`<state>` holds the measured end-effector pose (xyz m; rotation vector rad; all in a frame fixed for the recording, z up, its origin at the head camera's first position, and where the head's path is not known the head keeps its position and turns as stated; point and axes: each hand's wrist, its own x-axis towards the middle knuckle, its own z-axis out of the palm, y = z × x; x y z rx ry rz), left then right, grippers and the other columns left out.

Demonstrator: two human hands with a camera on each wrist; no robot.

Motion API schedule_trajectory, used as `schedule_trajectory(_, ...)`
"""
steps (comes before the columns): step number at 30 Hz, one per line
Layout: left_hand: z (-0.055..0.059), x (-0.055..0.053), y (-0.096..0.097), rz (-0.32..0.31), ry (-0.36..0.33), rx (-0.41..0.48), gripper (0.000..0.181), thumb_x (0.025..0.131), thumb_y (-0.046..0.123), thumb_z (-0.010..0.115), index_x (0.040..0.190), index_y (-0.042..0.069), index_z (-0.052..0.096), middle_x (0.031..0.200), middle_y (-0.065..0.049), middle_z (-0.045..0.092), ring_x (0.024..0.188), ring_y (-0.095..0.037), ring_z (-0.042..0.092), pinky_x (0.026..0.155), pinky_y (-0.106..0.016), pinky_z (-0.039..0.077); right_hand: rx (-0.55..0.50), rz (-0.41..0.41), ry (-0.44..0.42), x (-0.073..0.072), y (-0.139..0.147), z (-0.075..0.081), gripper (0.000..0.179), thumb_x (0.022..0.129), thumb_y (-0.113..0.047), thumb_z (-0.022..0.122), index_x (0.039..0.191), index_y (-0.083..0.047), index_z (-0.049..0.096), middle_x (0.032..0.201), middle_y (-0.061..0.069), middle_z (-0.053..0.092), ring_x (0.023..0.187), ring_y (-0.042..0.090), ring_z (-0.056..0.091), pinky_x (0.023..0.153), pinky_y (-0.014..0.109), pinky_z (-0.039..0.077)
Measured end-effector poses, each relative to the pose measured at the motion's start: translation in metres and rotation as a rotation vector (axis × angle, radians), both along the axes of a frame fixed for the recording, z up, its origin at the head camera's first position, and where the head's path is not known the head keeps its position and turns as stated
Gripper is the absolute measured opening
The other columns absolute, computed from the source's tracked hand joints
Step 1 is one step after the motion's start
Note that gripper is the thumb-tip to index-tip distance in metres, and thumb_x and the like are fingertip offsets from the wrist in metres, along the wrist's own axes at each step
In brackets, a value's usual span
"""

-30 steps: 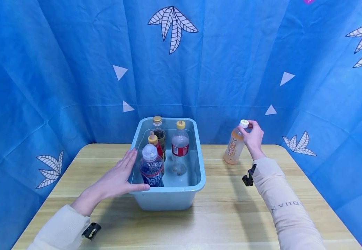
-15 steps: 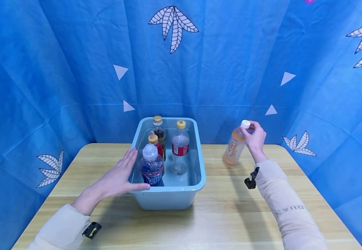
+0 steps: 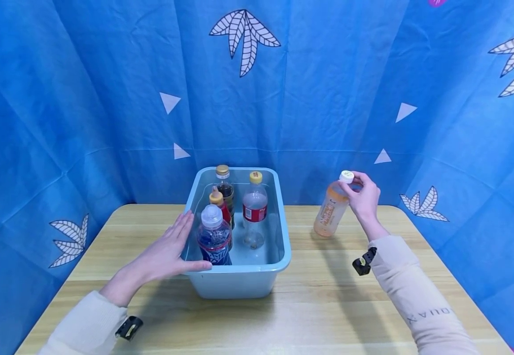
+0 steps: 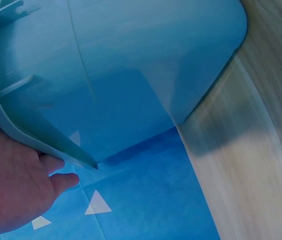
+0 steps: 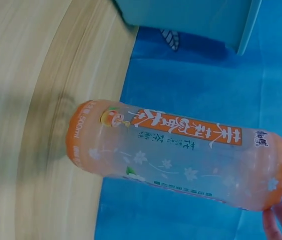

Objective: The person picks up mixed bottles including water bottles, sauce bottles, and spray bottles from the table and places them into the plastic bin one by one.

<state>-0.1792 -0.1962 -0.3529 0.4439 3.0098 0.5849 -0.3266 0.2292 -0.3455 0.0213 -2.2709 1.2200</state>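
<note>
Right of the tub, my right hand (image 3: 365,198) pinches an orange-labelled plastic tea bottle (image 3: 330,211) at its neck, just under the white cap (image 3: 347,176). The bottle leans, with its base low over the table. In the right wrist view its printed label (image 5: 180,131) faces the camera and fingertips show at the neck end. My left hand (image 3: 164,253) rests on the light blue plastic tub (image 3: 239,286), fingers straight along the left rim and thumb along the front rim. The left wrist view shows that hand at the tub's rim (image 4: 11,125), with the outer wall beside it.
Inside the tub stand a blue bottle (image 3: 214,244), a red squeeze bottle with a yellow nozzle (image 3: 217,198), a dark bottle with a gold cap (image 3: 224,183) and a clear red-labelled bottle (image 3: 255,207). A blue curtain (image 3: 257,113) hangs behind the wooden table (image 3: 310,305).
The tea bottle's base has shifted slightly left and toward me, and its label has turned a little. My right wrist has swung right. The left hand stays on the tub rim.
</note>
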Motion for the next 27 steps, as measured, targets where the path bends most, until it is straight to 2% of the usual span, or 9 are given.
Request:
schedule_trajectory(17, 0.0, 0.0, -0.001, -0.01, 0.017, -0.006, 0.115, 0.065, 0.071, 0.055, 0.142, 0.007, 0.0, 0.147, -0.014, -0.001, 0.133, -0.032, 0.001, 0.101, -0.055, 0.014, 0.032, 0.107, 0.072, 0.033, -0.013, 0.019, 0.042, 0.078, -0.028, 0.067, 0.11, -0.003, 0.059, 0.105, 0.013, 0.061, 0.095, 0.023, 0.057, 0.078, 0.039, 0.049)
schedule_trajectory(27, 0.0, -0.001, -0.001, -0.01, 0.014, -0.011, 0.115, 0.065, 0.071, 0.056, 0.142, 0.007, 0.0, 0.148, -0.013, -0.002, 0.133, -0.032, 0.001, 0.102, -0.054, 0.014, 0.086, 0.194, 0.109, 0.05, -0.02, 0.04, 0.039, 0.078, -0.027, 0.067, 0.108, -0.004, 0.06, 0.101, 0.01, 0.063, 0.09, 0.021, 0.059, 0.077, 0.035, 0.05)
